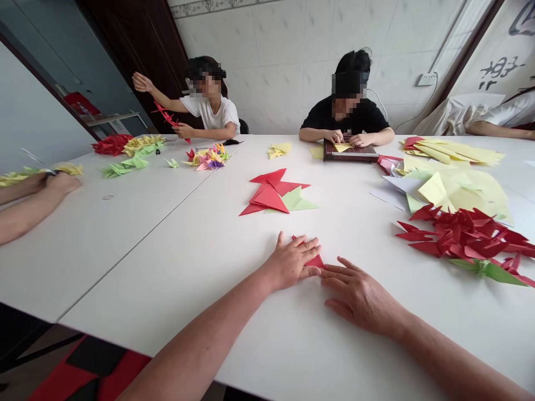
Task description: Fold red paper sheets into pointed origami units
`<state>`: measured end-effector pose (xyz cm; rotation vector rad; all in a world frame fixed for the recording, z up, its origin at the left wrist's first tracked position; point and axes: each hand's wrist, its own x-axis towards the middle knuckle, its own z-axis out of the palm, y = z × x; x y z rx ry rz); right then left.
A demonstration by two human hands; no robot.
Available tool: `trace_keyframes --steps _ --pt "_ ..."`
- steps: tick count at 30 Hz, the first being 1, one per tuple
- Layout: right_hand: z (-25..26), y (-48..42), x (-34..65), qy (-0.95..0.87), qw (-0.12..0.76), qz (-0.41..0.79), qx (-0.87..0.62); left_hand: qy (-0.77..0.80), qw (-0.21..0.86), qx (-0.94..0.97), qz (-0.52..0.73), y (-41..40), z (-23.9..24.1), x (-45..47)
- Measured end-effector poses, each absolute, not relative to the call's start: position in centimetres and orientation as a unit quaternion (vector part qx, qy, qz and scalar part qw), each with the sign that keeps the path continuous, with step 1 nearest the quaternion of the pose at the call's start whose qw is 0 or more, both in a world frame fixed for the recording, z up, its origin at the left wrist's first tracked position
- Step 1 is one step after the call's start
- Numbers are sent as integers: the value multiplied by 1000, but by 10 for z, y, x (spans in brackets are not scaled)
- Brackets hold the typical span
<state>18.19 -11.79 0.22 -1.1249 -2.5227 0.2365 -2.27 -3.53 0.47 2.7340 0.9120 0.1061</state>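
My left hand (pixel 292 260) lies flat on a small folded red paper (pixel 314 260) on the white table (pixel 175 250), fingers spread and pressing it down. Most of the paper is hidden under the fingers. My right hand (pixel 357 292) rests flat on the table just right of it, fingers stretched out, fingertips touching the paper's near corner.
A stack of folded red and green papers (pixel 276 194) lies ahead. Red paper cranes (pixel 463 236) pile up at right, with yellow sheets (pixel 455 186) behind. Two people sit across the table folding; another person's arms (pixel 29 197) rest at left. Colourful cranes (pixel 211 157) lie far left.
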Motion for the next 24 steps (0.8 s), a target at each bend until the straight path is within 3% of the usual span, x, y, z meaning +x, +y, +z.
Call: trace_keyframes --steps 10,13,18,24 --pt "-2 -99 196 -865 192 12 -463 471 108 875 26 -20 -3 -25" --pt "-2 -92 197 -851 199 9 -486 446 106 886 70 -17 -1 -33" --pt "3 -77 199 -862 194 -35 -468 343 16 917 203 -11 2 -33" --pt "6 -68 196 -859 182 -47 -476 305 66 935 172 3 0 -16"
